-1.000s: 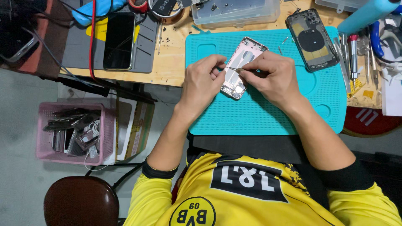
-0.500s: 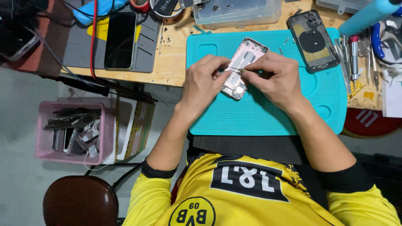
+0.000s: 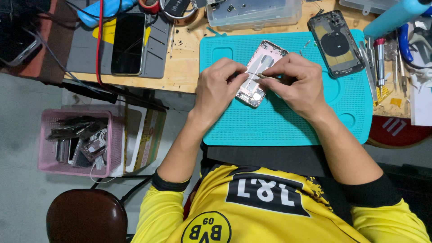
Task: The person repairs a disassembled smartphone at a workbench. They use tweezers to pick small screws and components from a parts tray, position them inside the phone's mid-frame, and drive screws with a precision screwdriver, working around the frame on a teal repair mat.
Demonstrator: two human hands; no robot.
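Note:
A pale pink phone housing (image 3: 261, 72) lies open side up on a teal work mat (image 3: 288, 117). My left hand (image 3: 218, 87) rests on the housing's left edge and steadies it. My right hand (image 3: 294, 83) pinches thin metal tweezers (image 3: 258, 75), whose tips reach over the middle of the housing toward my left fingers. Both hands cover much of the housing's lower half.
A second dark phone housing (image 3: 336, 43) lies at the mat's far right. Screwdrivers (image 3: 380, 54) and hand tools sit beyond it. A black phone (image 3: 128, 42) rests on a grey mat at left. A clear plastic box (image 3: 254, 11) stands behind. A pink basket (image 3: 78, 139) of parts and a brown stool (image 3: 85, 216) are on the floor.
Both hands have stayed on the housing; my right hand and the tweezers have shifted only slightly over it.

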